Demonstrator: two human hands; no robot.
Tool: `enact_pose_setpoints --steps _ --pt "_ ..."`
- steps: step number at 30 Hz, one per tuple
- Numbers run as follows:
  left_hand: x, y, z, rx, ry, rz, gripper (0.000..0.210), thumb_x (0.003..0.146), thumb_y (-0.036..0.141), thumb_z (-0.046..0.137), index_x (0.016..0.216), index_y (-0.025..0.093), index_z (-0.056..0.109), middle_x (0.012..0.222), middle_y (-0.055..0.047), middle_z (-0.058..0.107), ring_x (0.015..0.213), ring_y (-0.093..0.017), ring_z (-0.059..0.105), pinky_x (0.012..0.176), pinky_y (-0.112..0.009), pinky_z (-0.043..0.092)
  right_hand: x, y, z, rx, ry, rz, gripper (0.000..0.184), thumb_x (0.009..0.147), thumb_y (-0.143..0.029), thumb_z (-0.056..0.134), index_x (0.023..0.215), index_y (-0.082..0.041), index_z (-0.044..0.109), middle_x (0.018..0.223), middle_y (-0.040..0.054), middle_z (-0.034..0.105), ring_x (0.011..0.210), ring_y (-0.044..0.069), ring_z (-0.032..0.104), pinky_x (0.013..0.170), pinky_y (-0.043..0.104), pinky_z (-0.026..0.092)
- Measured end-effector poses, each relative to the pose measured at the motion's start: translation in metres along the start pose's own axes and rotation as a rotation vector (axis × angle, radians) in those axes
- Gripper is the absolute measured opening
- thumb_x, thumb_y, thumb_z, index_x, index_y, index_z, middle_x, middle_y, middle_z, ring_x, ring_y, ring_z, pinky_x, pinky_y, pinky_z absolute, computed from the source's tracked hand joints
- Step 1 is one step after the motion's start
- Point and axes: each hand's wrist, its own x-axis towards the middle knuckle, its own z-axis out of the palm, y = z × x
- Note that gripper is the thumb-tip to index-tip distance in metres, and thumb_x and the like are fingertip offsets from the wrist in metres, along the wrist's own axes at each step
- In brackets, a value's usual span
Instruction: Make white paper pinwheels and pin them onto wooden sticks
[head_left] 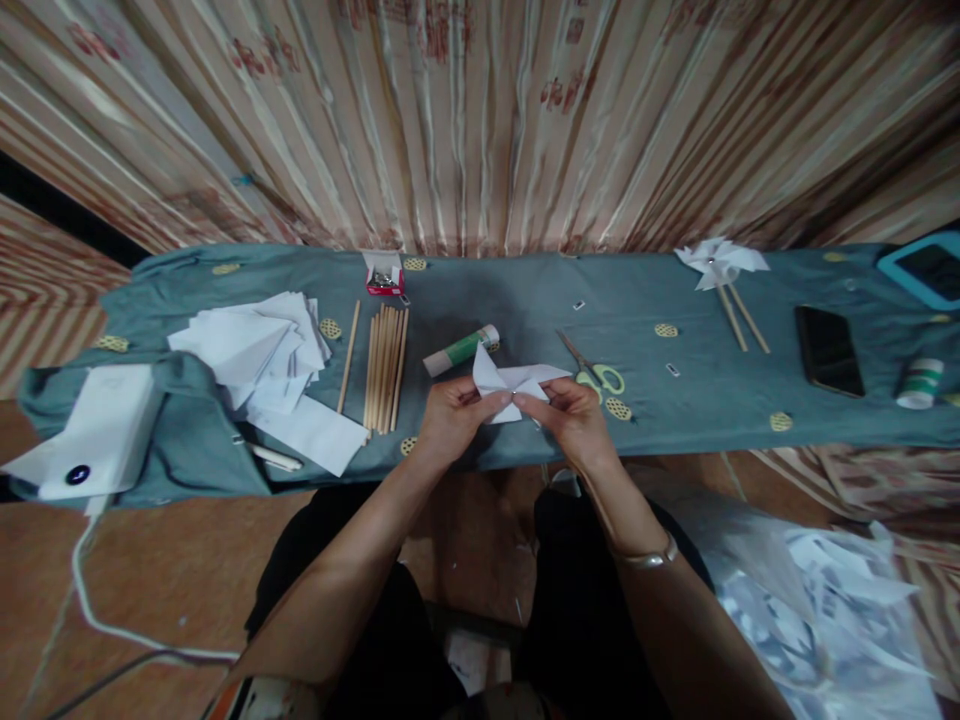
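A folded white paper pinwheel (517,379) is held between both hands above the front edge of the cloth-covered table. My left hand (455,417) pinches its left side, thumb near the middle. My right hand (574,414) grips the right side, its thumb also at the centre, where a small dark point shows. Just behind the left hand lies a green and white glue stick (461,350). Scissors (596,372) with light green handles rest behind my right hand. Two finished pinwheels (721,262) on sticks lie farther right.
Left of my hands are a bundle of wooden sticks (386,370), a single stick (349,357), a red box of metal pins (384,274), stacked paper (251,345) and a white device (105,430). A phone (829,350) and another glue stick (920,383) lie right. A plastic bag (832,610) holds paper scraps.
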Motion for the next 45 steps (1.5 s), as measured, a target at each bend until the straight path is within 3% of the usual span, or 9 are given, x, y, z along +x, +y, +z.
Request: enact_pose_setpoints --steps 18,27,37,45 --pt "-0.0011 0.0011 -0.0014 0.044 0.048 0.018 0.021 0.058 0.03 0.082 0.07 0.015 0.076 0.065 -0.001 0.071 0.058 -0.012 0.059 0.057 -0.024 0.046 0.0014 0.0064 -0.0008 0.099 -0.029 0.071 0.025 0.049 -0.035 0.088 0.064 -0.024 0.072 0.066 -0.004 0.071 0.06 0.012 0.06 0.062 0.026 0.049" --pt "-0.0018 0.002 -0.0011 0.009 0.042 -0.004 0.032 0.055 0.037 0.084 0.076 0.014 0.076 0.071 -0.003 0.073 0.061 -0.015 0.062 0.061 -0.027 0.05 0.0016 0.0034 -0.0003 0.122 -0.071 0.097 0.025 0.052 -0.033 0.087 0.069 -0.023 0.073 0.067 -0.0035 0.071 0.063 0.013 0.061 0.065 0.025 0.048" --pt "-0.0023 0.0033 -0.0015 -0.048 0.05 -0.022 0.031 0.053 0.03 0.084 0.078 0.013 0.076 0.077 -0.004 0.074 0.07 -0.017 0.066 0.072 -0.03 0.053 0.0008 0.0044 0.0009 0.118 -0.084 0.113 0.023 0.054 -0.034 0.086 0.07 -0.023 0.074 0.067 -0.0029 0.072 0.061 0.012 0.06 0.063 0.024 0.047" --pt "-0.0049 0.0041 -0.0027 -0.11 0.069 -0.091 0.03 0.05 0.028 0.086 0.074 0.014 0.075 0.068 -0.001 0.072 0.059 -0.013 0.062 0.063 -0.027 0.051 -0.0022 0.0043 0.004 0.109 -0.092 0.139 0.028 0.055 -0.037 0.086 0.077 -0.023 0.075 0.072 -0.0016 0.073 0.065 0.016 0.064 0.064 0.026 0.049"
